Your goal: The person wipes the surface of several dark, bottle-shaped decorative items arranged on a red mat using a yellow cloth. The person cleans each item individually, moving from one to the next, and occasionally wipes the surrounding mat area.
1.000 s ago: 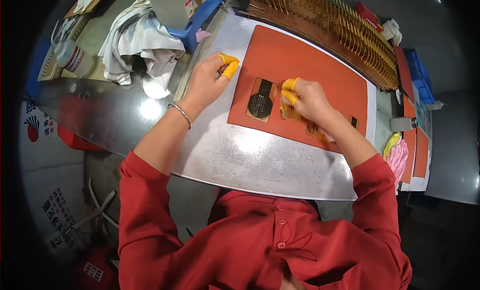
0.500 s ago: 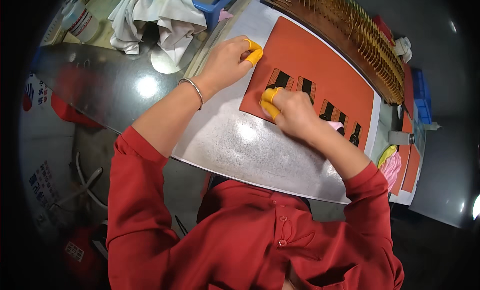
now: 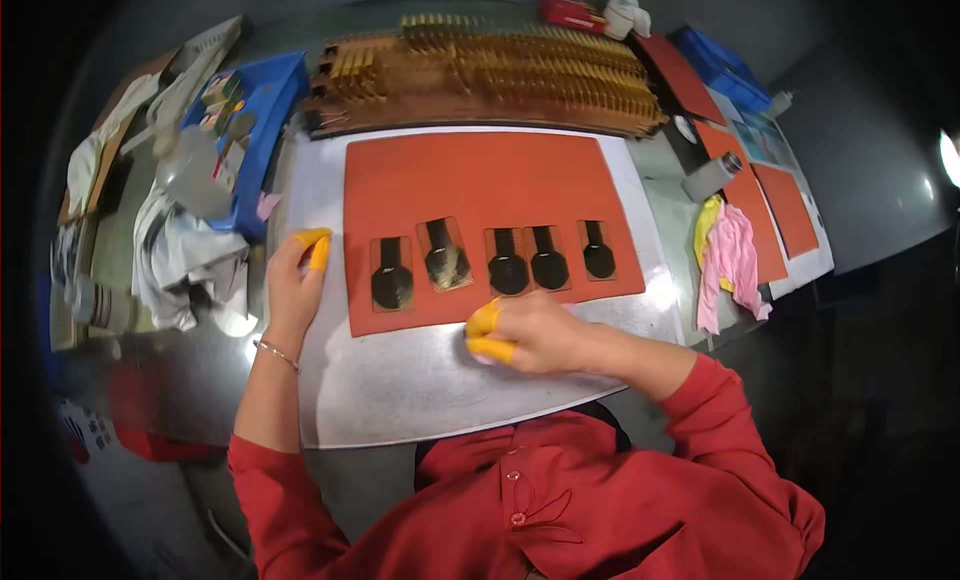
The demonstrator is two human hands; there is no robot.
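Observation:
An orange-red mat (image 3: 480,180) lies on the pale sheet covering the worktop. Along its nearer half sit several small flat amber pieces, each with a black paddle shape; one tilted piece (image 3: 444,255) has a pale glare on it. Below the mat's front edge my right hand (image 3: 535,332), with yellow finger cots, is closed on a wad of pink cloth (image 3: 484,359), mostly hidden by the fingers. Left of the mat, my left hand (image 3: 295,280) has its yellow-covered thumb and forefinger pinched together. Anything between those fingertips is too small to see.
A long rack of gold-coloured pieces (image 3: 480,75) spans the back. To the left stand a blue tray (image 3: 262,130) of small items and a crumpled white cloth (image 3: 190,260). On the right are a pink cloth (image 3: 732,265) and a grey cylindrical container (image 3: 712,177).
The view has turned and now shows the whole mat. My right hand has come off the mat's pieces toward the front edge. My left hand has drawn away from the mat's edge.

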